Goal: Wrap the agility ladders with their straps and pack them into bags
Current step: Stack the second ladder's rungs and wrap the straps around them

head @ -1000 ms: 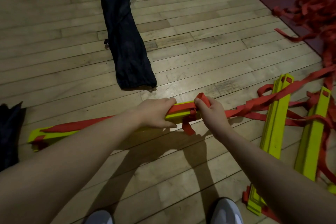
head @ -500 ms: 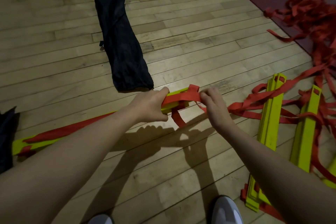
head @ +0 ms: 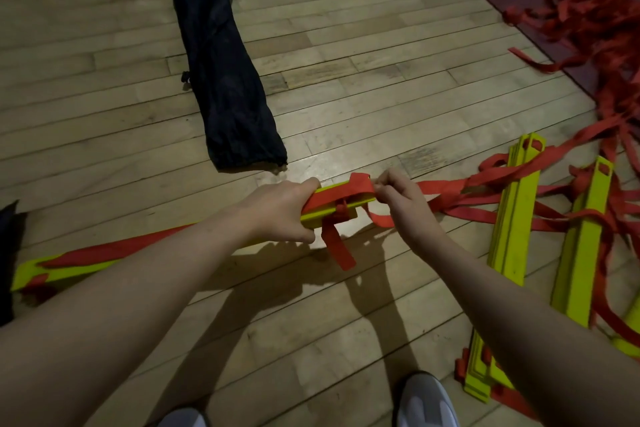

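Left hand [head: 280, 210] curled round the near end of a yellow rung bundle [head: 329, 206], thumb underneath, the bundle running back along the left forearm to the wood floor [head: 346, 80]. Right hand [head: 403, 199], just beside it, pinches the red strap [head: 360, 182] looped over the bundle's end; a loose tail hangs below between the hands. Black bag [head: 225, 80] lies flat beyond the left hand, more yellow rungs [head: 516, 218] and tangled straps right of the right hand.
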Demonstrator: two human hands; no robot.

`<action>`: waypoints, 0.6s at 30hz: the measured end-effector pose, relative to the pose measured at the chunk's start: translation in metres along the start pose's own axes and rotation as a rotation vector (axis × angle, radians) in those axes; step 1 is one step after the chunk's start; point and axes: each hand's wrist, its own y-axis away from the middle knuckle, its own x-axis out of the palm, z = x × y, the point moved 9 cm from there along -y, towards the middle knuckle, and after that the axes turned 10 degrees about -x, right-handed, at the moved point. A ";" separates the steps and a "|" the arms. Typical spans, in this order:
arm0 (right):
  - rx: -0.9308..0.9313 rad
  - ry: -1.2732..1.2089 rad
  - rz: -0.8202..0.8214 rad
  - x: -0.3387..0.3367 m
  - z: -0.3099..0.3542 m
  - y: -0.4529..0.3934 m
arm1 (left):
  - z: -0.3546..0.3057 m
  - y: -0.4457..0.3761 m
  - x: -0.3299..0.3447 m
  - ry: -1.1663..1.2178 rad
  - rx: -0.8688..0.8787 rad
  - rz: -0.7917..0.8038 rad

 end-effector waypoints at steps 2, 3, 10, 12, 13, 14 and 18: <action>-0.005 -0.051 0.006 0.001 0.003 0.000 | 0.000 0.000 0.001 -0.023 -0.003 -0.007; -0.014 -0.092 0.020 0.002 0.003 0.000 | 0.000 0.000 0.002 -0.042 -0.008 -0.009; -0.147 0.148 0.318 0.024 0.010 0.007 | -0.002 0.001 0.012 -0.088 -0.033 0.021; -0.181 0.253 0.317 0.022 0.009 0.008 | -0.004 0.004 0.014 -0.115 -0.043 0.024; -0.195 0.275 0.307 0.020 0.011 0.008 | -0.004 0.005 0.015 -0.127 -0.051 0.022; -0.218 0.274 0.291 0.016 0.014 0.007 | -0.005 0.006 0.016 -0.140 -0.059 0.015; -0.417 0.386 0.245 0.011 0.035 0.010 | -0.004 0.008 0.014 -0.177 -0.083 -0.049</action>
